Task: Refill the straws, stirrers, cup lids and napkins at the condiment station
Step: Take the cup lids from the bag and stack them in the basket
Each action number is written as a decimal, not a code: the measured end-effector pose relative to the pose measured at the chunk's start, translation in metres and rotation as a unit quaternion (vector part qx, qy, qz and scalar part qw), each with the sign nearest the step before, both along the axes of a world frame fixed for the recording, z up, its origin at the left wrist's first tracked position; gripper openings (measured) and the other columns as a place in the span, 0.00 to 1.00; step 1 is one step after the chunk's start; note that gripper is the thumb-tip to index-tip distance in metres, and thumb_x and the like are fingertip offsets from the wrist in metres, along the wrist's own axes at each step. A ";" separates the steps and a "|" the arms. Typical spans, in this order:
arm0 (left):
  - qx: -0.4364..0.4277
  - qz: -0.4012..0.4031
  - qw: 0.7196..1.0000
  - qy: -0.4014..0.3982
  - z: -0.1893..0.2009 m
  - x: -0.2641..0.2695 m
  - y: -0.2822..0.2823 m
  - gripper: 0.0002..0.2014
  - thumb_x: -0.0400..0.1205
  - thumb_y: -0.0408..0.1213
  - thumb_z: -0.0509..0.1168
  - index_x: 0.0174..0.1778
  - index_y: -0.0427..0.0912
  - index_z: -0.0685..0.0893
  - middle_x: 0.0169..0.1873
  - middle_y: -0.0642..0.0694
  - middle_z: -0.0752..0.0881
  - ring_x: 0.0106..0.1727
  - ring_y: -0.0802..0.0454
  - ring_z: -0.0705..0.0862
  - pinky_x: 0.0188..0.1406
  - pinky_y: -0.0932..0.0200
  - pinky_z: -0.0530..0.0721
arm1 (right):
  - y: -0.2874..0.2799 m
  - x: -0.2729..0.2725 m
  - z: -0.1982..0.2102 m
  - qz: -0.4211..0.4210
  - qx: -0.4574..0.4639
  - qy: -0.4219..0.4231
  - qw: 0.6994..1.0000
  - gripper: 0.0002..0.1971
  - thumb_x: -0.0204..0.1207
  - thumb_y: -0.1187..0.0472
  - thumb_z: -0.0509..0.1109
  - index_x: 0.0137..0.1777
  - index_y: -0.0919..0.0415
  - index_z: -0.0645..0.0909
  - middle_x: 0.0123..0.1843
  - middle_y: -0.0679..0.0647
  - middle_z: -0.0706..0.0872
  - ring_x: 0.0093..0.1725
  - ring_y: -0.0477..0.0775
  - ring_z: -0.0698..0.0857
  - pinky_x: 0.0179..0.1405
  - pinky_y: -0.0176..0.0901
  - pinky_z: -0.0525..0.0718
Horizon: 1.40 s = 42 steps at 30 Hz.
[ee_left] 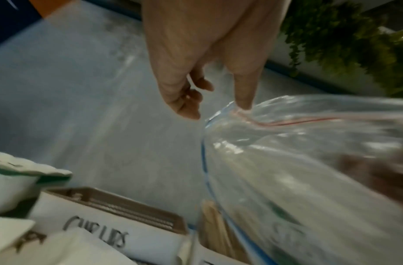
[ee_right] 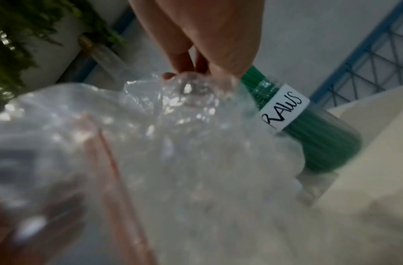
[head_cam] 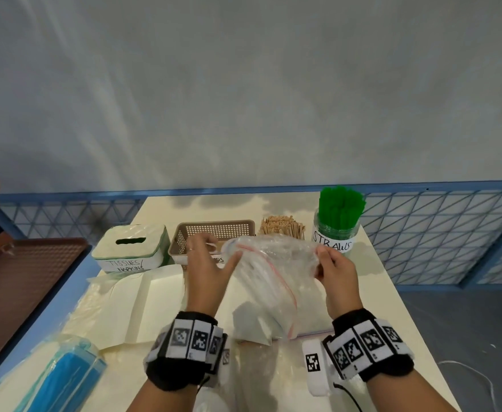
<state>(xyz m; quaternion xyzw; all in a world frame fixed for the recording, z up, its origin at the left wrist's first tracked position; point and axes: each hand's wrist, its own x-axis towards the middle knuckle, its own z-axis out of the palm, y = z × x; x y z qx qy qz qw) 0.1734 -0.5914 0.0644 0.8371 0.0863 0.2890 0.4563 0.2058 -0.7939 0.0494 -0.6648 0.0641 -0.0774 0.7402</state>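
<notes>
Condiment-station supplies stood in a row along the far edge of a cream table (head_cam: 371, 295). A white tissue box (head_cam: 131, 246) marked TISSUES/NAPKINS sat at the left, and just right of it a tan basket (head_cam: 214, 230) labelled CUP LIDS. Next came a bundle of wooden stirrers (head_cam: 282, 226), then a clear jar (head_cam: 334, 237) marked STRAWS, full of green straws (head_cam: 340, 208). A clear zip bag (head_cam: 269, 281) with a red seal line was held above the table in front of the basket and stirrers. What it held could not be told. Flat cream napkins (head_cam: 143, 304) lay on the near left of the table, and a pack of blue straws (head_cam: 65, 379) lay at the near left corner. The right hand (head_cam: 337, 276) pinched the bag's crumpled upper right part with curled fingers. The left hand (head_cam: 206, 267) had its fingers spread and relaxed, the thumb tip (ee_left: 244, 100) touching the bag's rim beside the red line.
</notes>
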 end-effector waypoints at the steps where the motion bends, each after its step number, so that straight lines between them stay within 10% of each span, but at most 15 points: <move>1: -0.026 -0.034 0.999 0.012 0.002 -0.006 -0.010 0.17 0.73 0.39 0.74 0.48 0.46 0.71 0.47 0.50 0.76 0.45 0.51 0.78 0.42 0.63 0.80 | 0.000 0.000 0.001 0.002 0.043 0.012 0.999 0.11 0.83 0.64 0.60 0.41 0.60 0.81 0.27 0.52 0.72 0.28 0.47 0.71 0.34 0.38 0.77; 5: -0.105 -0.308 0.916 0.236 -0.003 -0.017 -0.046 0.23 0.72 0.58 0.69 0.57 0.49 0.76 0.52 0.56 0.84 0.55 0.56 0.83 0.53 0.64 0.80 | 0.008 -0.003 0.006 0.034 0.171 0.034 0.984 0.11 0.83 0.65 0.59 0.40 0.61 0.79 0.30 0.52 0.74 0.30 0.47 0.75 0.37 0.37 0.81; 9: -0.181 -0.239 0.936 0.187 -0.012 -0.006 -0.045 0.07 0.80 0.35 0.67 0.52 0.40 0.78 0.49 0.45 0.88 0.47 0.49 0.87 0.54 0.53 0.86 | 0.013 -0.006 0.006 0.137 0.071 -0.014 0.988 0.06 0.79 0.61 0.66 0.53 0.55 0.79 0.49 0.52 0.83 0.50 0.50 0.81 0.53 0.39 0.82; 13: -0.360 -0.244 0.892 0.126 0.000 0.004 -0.033 0.05 0.85 0.29 0.55 0.47 0.39 0.75 0.42 0.39 0.89 0.41 0.45 0.88 0.45 0.55 0.88 | 0.007 -0.013 -0.008 0.246 -0.129 0.019 0.961 0.39 0.70 0.54 0.76 0.77 0.44 0.58 0.71 0.44 0.66 0.68 0.48 0.71 0.68 0.50 0.73; 17: -0.354 -0.243 0.894 0.131 0.008 0.006 -0.033 0.09 0.81 0.34 0.64 0.57 0.42 0.77 0.50 0.44 0.88 0.51 0.49 0.88 0.49 0.59 0.85 | 0.020 -0.013 -0.013 0.198 -0.059 0.022 0.978 0.17 0.74 0.66 0.71 0.61 0.58 0.75 0.51 0.50 0.83 0.49 0.52 0.83 0.47 0.40 0.82; 21: -0.096 -0.210 0.955 0.184 -0.007 0.006 -0.032 0.23 0.71 0.41 0.77 0.57 0.43 0.76 0.51 0.53 0.82 0.52 0.55 0.81 0.51 0.60 0.81 | 0.025 -0.001 -0.009 0.085 -0.059 -0.012 0.995 0.03 0.79 0.66 0.65 0.50 0.60 0.76 0.46 0.54 0.81 0.44 0.52 0.83 0.49 0.47 0.85; 23: -0.158 -0.197 0.953 0.166 -0.010 0.005 -0.031 0.07 0.77 0.32 0.70 0.45 0.39 0.78 0.42 0.49 0.84 0.44 0.50 0.83 0.42 0.62 0.82 | 0.024 0.002 -0.005 0.070 -0.060 -0.024 0.995 0.03 0.79 0.65 0.65 0.45 0.56 0.76 0.43 0.53 0.81 0.40 0.49 0.82 0.43 0.42 0.83; 27: -0.331 -0.108 0.929 0.128 -0.004 0.008 -0.011 0.09 0.84 0.29 0.57 0.39 0.41 0.76 0.35 0.43 0.83 0.35 0.50 0.82 0.36 0.58 0.81 | 0.013 0.006 -0.005 0.021 -0.072 -0.043 0.996 0.06 0.78 0.64 0.67 0.42 0.53 0.77 0.40 0.50 0.80 0.39 0.47 0.78 0.43 0.38 0.78; 34: -0.316 -0.026 0.947 0.051 0.008 0.019 0.024 0.09 0.86 0.32 0.57 0.40 0.40 0.77 0.28 0.46 0.76 0.26 0.54 0.71 0.18 0.70 0.76 | -0.009 0.009 -0.001 -0.041 -0.069 -0.064 0.995 0.04 0.74 0.61 0.72 0.42 0.54 0.79 0.39 0.48 0.80 0.39 0.46 0.77 0.47 0.41 0.74; 38: -0.414 -0.118 0.902 0.038 0.023 0.014 0.023 0.11 0.79 0.40 0.66 0.52 0.37 0.80 0.38 0.45 0.82 0.36 0.53 0.81 0.34 0.66 0.86 | -0.007 -0.001 0.005 0.150 -0.094 -0.087 0.980 0.31 0.69 0.62 0.77 0.69 0.45 0.70 0.61 0.43 0.72 0.54 0.38 0.77 0.46 0.29 0.81; 40: -0.432 -0.196 0.879 0.050 0.026 0.011 0.024 0.29 0.69 0.39 0.72 0.66 0.41 0.74 0.51 0.47 0.85 0.48 0.52 0.86 0.47 0.61 0.88 | -0.003 -0.002 0.004 0.213 -0.147 -0.103 0.960 0.32 0.68 0.68 0.77 0.67 0.41 0.72 0.66 0.44 0.72 0.60 0.42 0.80 0.50 0.32 0.84; 42: -0.323 -0.221 0.917 0.072 0.027 0.009 0.023 0.33 0.70 0.27 0.73 0.70 0.46 0.70 0.54 0.54 0.85 0.51 0.55 0.88 0.53 0.59 0.87 | -0.001 -0.002 0.004 0.166 -0.164 -0.134 0.963 0.22 0.71 0.73 0.72 0.53 0.43 0.79 0.59 0.51 0.82 0.57 0.45 0.83 0.52 0.31 0.85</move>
